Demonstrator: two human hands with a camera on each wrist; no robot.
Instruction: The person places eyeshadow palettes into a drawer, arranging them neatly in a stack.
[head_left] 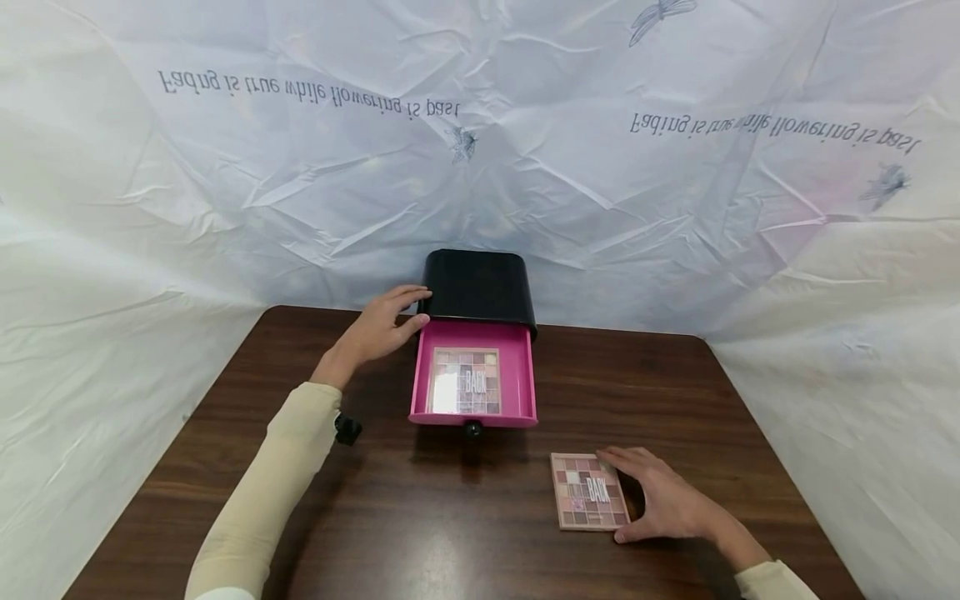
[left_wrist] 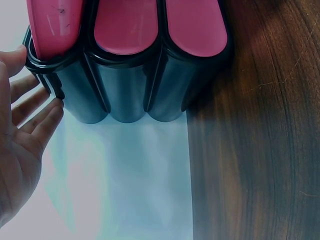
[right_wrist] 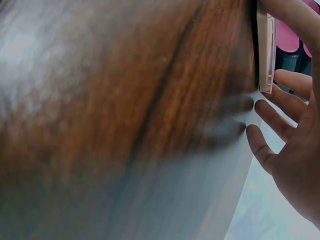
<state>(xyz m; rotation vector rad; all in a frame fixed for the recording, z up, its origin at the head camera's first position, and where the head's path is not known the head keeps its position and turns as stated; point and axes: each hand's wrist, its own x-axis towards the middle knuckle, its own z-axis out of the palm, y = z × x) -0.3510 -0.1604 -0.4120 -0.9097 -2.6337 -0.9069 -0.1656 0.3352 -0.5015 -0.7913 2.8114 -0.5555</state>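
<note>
A black drawer unit [head_left: 480, 285] with pink drawers stands at the back of the table. Its top drawer [head_left: 517, 385] is pulled out and has an eyeshadow palette [head_left: 467, 381] lying inside. My left hand [head_left: 381, 323] rests against the unit's left side, fingers extended, as the left wrist view also shows. A second eyeshadow palette [head_left: 590, 492], with a clear lid marked "BACK", is at the front right. My right hand [head_left: 666, 497] holds it by its right side, thumb at the near corner and fingers at the far corner. Edge-on, this palette [right_wrist: 270, 55] shows beside the fingers.
The dark wooden table [head_left: 360, 517] has its back edge close to a hanging white sheet [head_left: 480, 192] with printed lettering. Lower drawer fronts [left_wrist: 197, 25] of the unit are pushed in. A black round knob [head_left: 473, 429] sticks out from the top drawer.
</note>
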